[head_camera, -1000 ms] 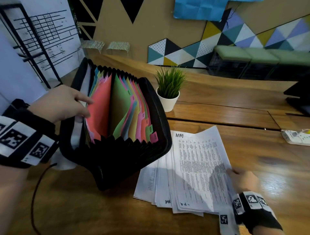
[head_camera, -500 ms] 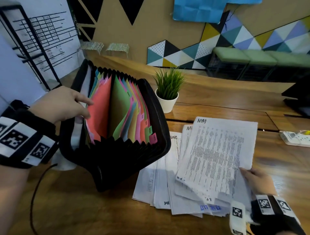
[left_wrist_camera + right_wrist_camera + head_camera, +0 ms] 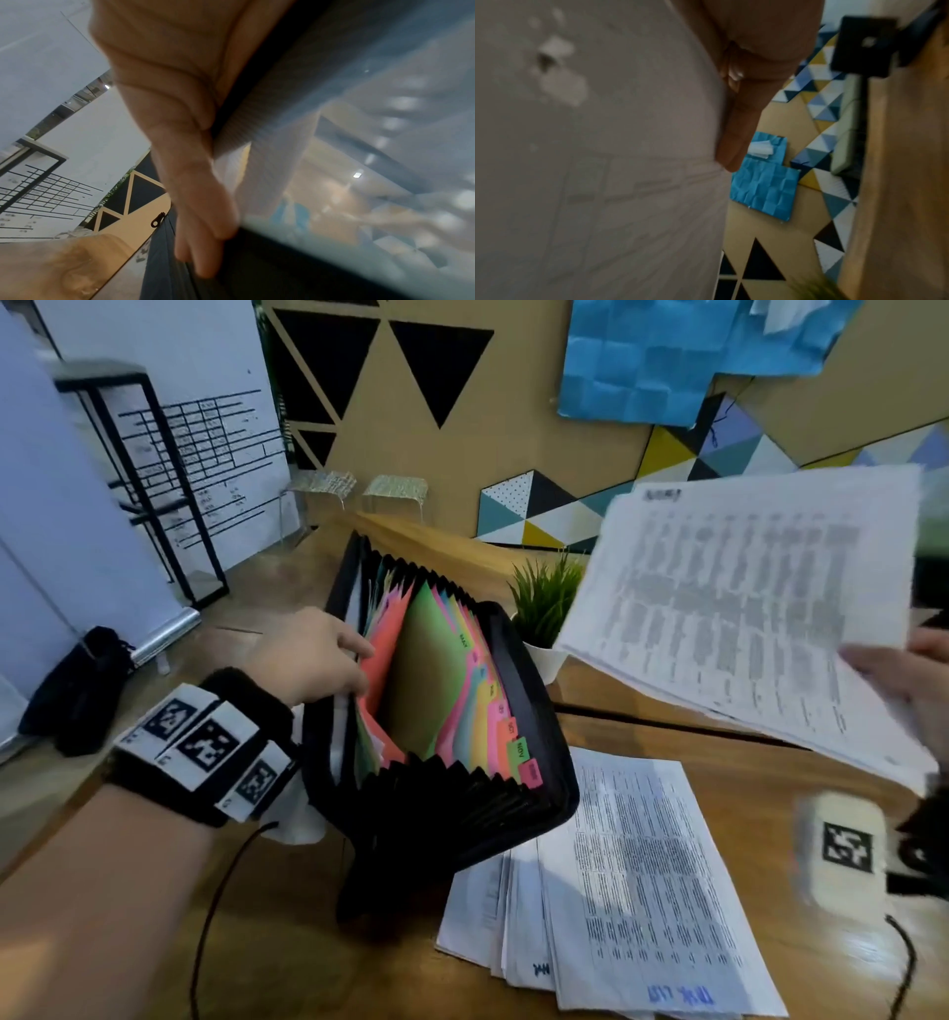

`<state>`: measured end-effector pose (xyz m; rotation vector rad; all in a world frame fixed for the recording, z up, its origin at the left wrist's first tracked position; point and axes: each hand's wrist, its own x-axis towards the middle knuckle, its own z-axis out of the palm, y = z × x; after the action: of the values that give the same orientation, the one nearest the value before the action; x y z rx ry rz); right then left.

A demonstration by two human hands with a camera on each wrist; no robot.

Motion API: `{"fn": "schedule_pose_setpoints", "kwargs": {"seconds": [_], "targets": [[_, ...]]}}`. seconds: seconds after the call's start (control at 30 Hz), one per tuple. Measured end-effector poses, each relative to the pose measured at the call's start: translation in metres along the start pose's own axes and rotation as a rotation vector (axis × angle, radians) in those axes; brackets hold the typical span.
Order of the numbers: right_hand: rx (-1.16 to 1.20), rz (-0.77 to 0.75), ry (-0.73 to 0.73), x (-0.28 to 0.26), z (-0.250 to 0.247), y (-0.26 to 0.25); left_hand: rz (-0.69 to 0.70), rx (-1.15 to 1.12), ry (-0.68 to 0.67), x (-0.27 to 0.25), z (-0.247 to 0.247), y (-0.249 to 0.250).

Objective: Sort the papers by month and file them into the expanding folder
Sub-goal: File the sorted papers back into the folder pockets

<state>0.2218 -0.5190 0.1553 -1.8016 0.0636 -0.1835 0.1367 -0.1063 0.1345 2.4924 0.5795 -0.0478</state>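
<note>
A black expanding folder (image 3: 534,752) stands open on the wooden table, its coloured dividers (image 3: 441,670) fanned out with month tabs along the near edge. My left hand (image 3: 313,654) grips the folder's left cover and front dividers, holding a pocket apart; in the left wrist view the fingers (image 3: 195,213) curl over the folder's edge (image 3: 257,113). My right hand (image 3: 909,690) pinches a few printed sheets (image 3: 744,608) by their right edge, raised in the air to the right of the folder. The right wrist view shows the sheets' blurred underside (image 3: 603,162). More papers (image 3: 631,891) lie fanned on the table.
A small potted plant (image 3: 544,608) stands just behind the folder, under the lifted sheets. A black metal rack (image 3: 149,490) and a dark bag (image 3: 77,690) are at the left. A cable (image 3: 215,891) trails from my left wrist across the table.
My right hand has lifted the top sheets off the pile and raised them up and to the right of the folder. The left hand has kept its hold on the folder.
</note>
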Motion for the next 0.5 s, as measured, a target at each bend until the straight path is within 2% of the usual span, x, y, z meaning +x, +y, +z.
{"fn": "schedule_pose_setpoints", "kwargs": {"seconds": [0.1, 0.3, 0.5], "targets": [[-0.184, -0.081, 0.049, 0.002, 0.036, -0.021, 0.007, 0.001, -0.004, 0.001, 0.002, 0.002], [-0.542, -0.407, 0.058, -0.011, 0.124, -0.065, 0.039, 0.034, 0.005, -0.001, 0.002, 0.005], [-0.628, -0.453, -0.038, -0.041, 0.161, -0.078, 0.019, 0.045, 0.035, -0.003, 0.0, 0.003]]}}
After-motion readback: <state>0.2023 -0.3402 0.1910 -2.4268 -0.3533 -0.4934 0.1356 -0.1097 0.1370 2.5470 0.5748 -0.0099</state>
